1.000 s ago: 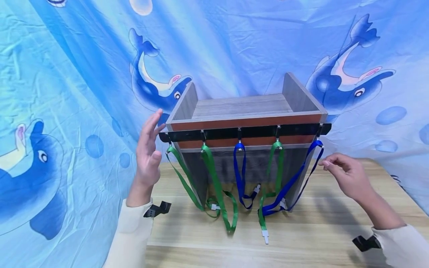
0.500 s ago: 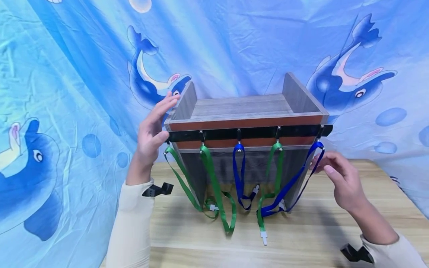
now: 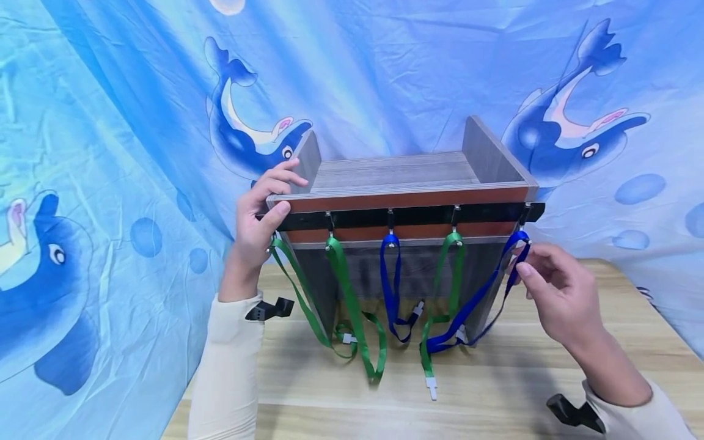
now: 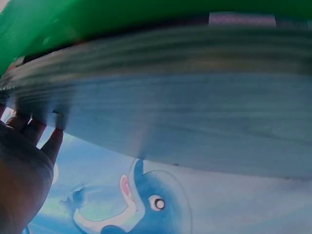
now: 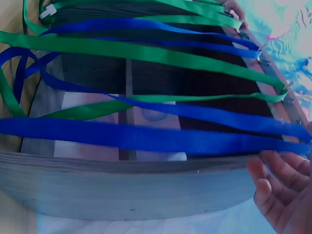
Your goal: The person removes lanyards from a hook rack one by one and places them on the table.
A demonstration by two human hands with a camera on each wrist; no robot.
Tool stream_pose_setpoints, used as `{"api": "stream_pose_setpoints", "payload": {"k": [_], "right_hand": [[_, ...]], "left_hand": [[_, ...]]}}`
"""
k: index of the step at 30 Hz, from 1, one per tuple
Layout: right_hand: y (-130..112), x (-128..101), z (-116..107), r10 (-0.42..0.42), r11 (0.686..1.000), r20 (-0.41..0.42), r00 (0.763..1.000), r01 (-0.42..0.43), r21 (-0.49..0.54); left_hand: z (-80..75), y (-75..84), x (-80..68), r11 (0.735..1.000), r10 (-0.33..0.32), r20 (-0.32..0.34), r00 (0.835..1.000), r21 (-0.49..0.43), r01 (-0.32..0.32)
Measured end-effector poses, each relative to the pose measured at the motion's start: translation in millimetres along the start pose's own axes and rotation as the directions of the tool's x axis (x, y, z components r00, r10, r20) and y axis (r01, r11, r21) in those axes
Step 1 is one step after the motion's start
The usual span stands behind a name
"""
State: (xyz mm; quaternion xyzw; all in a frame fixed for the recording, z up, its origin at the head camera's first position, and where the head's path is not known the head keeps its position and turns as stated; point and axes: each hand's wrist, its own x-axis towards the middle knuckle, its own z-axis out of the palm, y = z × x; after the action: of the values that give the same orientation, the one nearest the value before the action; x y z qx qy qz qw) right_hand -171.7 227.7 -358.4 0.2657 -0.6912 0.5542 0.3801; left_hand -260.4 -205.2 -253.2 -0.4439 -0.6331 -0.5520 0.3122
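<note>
A grey wooden shelf unit (image 3: 396, 171) carries a black hook strip (image 3: 423, 215) across its front. Green and blue lanyards hang from the hooks. At the top left corner, my left hand (image 3: 258, 211) grips the unit, thumb on the front by the strip's end and fingers over the side panel. My right hand (image 3: 566, 299) pinches the rightmost blue lanyard (image 3: 483, 295) just below its hook, thumb in front and fingers behind. The right wrist view shows the fingertips right at that blue strap (image 5: 161, 139), beside the unit's side panel (image 5: 122, 190).
Other lanyards are a green one (image 3: 346, 284) left of centre, a blue one (image 3: 392, 287) in the middle and a green one (image 3: 458, 281) right of it. Their ends lie on the wooden table (image 3: 341, 409). A dolphin-print cloth (image 3: 385, 73) hangs behind.
My left hand has come in from the left and taken hold of the unit's corner. My right hand has moved left to the rightmost blue lanyard and pinched it.
</note>
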Motion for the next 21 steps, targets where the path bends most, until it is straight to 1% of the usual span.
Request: {"api": "stream_pose_setpoints", "payload": {"k": [1,3,5,6,7,9,11,12,13,15,16,17,18,19,21], "right_hand": [[-2,0,1,0.002,0.999,0.007,1.000,-0.001,-0.036],[-7,-2,3,0.008,0.998,0.037,0.999,-0.006,-0.064],[-12,-4,6,0.046,0.997,0.085,0.995,-0.040,-0.068],[-13,-5,7,0.078,0.996,0.114,0.990,-0.071,-0.061],[-15,-6,8,0.109,0.993,0.151,0.983,-0.101,-0.065],[-17,-8,10,0.173,0.985,0.238,0.956,-0.170,-0.035],[-16,-9,12,0.207,0.970,0.327,0.922,-0.237,0.052],[-15,-9,13,0.210,0.958,0.368,0.906,-0.266,0.108],[-13,-9,13,0.187,0.943,0.404,0.895,-0.280,0.183],[-10,-9,15,0.141,0.891,0.454,0.880,-0.313,0.330],[-9,-9,16,0.114,0.863,0.466,0.877,-0.320,0.391],[-8,-8,16,0.095,0.843,0.472,0.877,-0.323,0.431],[-7,-8,17,0.077,0.824,0.467,0.881,-0.320,0.468],[-7,-8,18,0.063,0.813,0.455,0.888,-0.310,0.492],[-7,-8,19,0.070,0.827,0.418,0.906,-0.287,0.483]], "left_hand": [[1.3,-0.7,-0.3,1.000,0.001,-0.009,1.000,-0.007,-0.001],[4.1,-2.6,-0.4,1.000,0.001,-0.028,1.000,-0.026,-0.002],[6.7,-4.3,-0.2,0.999,0.000,-0.045,0.999,-0.051,-0.002],[7.7,-4.9,-0.2,0.998,-0.001,-0.052,0.999,-0.061,-0.002],[8.5,-5.4,-0.3,0.997,-0.002,-0.059,0.998,-0.071,-0.003],[9.3,-6.2,-1.0,0.996,-0.004,-0.068,0.998,-0.090,-0.002],[9.0,-6.8,-2.3,0.995,-0.006,-0.075,0.997,-0.100,-0.001],[8.6,-6.9,-3.0,0.995,-0.007,-0.077,0.997,-0.102,-0.001],[8.5,-7.2,-3.1,0.995,-0.007,-0.078,0.997,-0.105,-0.001],[8.8,-7.9,-3.2,0.994,-0.004,-0.080,0.997,-0.106,-0.004],[9.0,-8.2,-3.1,0.994,-0.001,-0.081,0.997,-0.105,-0.007],[9.4,-8.6,-2.7,0.994,0.003,-0.083,0.997,-0.105,-0.012],[9.6,-8.6,-2.8,0.995,0.007,-0.087,0.996,-0.103,-0.016],[10.1,-8.8,-2.6,0.994,0.012,-0.091,0.996,-0.105,-0.021],[11.2,-9.6,-1.5,0.993,0.022,-0.098,0.995,-0.109,-0.032]]}}
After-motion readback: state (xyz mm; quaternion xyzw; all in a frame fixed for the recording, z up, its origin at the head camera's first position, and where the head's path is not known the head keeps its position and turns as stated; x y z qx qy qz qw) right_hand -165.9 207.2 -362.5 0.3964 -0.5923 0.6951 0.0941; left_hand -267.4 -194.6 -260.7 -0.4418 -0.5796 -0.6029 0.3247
